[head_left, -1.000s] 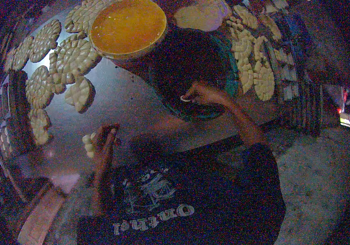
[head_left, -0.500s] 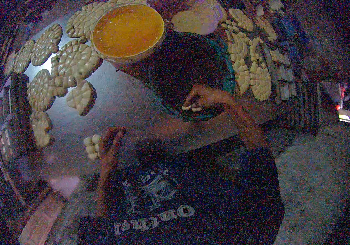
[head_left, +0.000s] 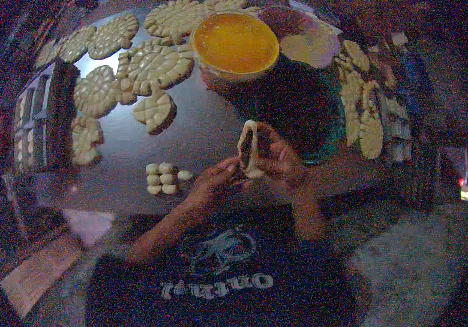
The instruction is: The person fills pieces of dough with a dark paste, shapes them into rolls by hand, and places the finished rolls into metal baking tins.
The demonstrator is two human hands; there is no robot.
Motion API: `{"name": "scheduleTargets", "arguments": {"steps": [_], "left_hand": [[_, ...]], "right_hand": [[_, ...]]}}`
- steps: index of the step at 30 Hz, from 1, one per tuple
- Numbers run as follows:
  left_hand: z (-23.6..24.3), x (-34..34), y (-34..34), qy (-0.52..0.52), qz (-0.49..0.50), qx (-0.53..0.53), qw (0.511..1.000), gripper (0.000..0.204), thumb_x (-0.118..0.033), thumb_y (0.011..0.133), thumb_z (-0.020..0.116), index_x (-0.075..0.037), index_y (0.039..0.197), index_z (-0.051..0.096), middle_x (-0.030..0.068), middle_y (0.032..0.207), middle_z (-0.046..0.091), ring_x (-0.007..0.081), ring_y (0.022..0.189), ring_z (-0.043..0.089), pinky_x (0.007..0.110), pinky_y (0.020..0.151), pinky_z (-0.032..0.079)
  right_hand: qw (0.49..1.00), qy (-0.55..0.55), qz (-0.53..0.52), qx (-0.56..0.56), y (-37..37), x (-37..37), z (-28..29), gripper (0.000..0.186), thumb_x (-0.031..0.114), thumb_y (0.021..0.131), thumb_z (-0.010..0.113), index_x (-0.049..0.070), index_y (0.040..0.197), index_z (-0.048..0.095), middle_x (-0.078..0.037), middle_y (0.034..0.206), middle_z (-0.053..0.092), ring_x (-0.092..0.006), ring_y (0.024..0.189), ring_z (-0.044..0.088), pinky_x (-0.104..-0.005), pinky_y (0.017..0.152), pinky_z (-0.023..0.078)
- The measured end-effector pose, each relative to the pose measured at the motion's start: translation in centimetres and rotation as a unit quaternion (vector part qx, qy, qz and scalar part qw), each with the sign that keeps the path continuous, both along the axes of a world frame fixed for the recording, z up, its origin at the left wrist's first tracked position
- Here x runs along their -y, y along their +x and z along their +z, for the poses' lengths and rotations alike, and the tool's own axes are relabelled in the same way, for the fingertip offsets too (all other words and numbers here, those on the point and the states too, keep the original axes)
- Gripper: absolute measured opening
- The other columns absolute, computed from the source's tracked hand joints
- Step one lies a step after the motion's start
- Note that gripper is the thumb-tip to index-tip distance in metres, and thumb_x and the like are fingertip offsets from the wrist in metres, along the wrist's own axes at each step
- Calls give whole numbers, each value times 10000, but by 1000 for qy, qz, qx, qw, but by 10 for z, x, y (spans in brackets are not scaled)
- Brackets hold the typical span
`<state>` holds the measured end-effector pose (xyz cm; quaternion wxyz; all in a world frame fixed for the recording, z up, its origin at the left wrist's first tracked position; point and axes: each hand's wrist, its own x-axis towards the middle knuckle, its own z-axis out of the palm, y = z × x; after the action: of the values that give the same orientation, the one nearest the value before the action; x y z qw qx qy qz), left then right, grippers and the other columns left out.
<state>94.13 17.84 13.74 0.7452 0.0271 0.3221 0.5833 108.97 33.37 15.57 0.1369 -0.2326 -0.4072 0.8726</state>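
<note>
A stretched piece of pale dough (head_left: 254,158), with a dark middle framed by its edges, is held up over the near part of the table. My right hand (head_left: 284,163) is closed on its right side. Against its lower left edge, the fingers of my left hand (head_left: 215,177) pinch the dough. Just left of that hand, several small round dough balls (head_left: 166,179) sit in a tight group, one a little apart. Behind my right hand stands a wide basin (head_left: 294,103) with dark contents; the dim light hides their detail.
A tub of orange-yellow stuff (head_left: 237,43) stands at the far middle. Flattened, scored dough rounds (head_left: 160,62) cover the far left; more dough pieces (head_left: 370,131) lie at right. A dark rack (head_left: 43,117) borders the left side. A pale flat dough sheet (head_left: 310,49) lies at the back.
My right hand has come away from the basin, and my left hand has moved right from beside the dough balls. Both now meet at the dough. The view has shifted.
</note>
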Motion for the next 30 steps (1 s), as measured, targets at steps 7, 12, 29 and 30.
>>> {"name": "scheduleTargets", "arguments": {"steps": [7,12,29,30], "left_hand": [[5,30,-32,6,106,-5,994,256,-294,1020,538,-94,1179,534,44,1113,599,170,1034,583,327,902,482],[19,74,-90,-49,139,110,983,200,-305,1019,540,-119,1090,519,20,1018,582,158,966,576,327,852,481],[15,143,-183,161,62,-272,947,212,-142,870,745,-46,1031,646,21,927,649,102,828,602,283,722,508],[17,146,-185,161,38,-281,945,212,-141,868,745,-45,1032,652,24,928,650,104,840,604,291,729,511]], "right_hand": [[996,-32,-80,-20,-47,52,5,755,-97,825,656,139,1473,351,-103,1349,549,-250,1195,576,-393,1000,512],[966,20,-255,-32,-80,130,-32,675,-81,830,662,119,1432,430,-103,1297,585,-245,1157,596,-380,965,535],[665,704,-115,223,-143,217,35,337,60,778,775,67,1099,671,-151,1096,677,-284,982,681,-384,852,569],[686,677,-125,234,-145,217,38,309,60,777,775,70,1071,680,-147,1075,684,-282,955,687,-379,839,572]]}}
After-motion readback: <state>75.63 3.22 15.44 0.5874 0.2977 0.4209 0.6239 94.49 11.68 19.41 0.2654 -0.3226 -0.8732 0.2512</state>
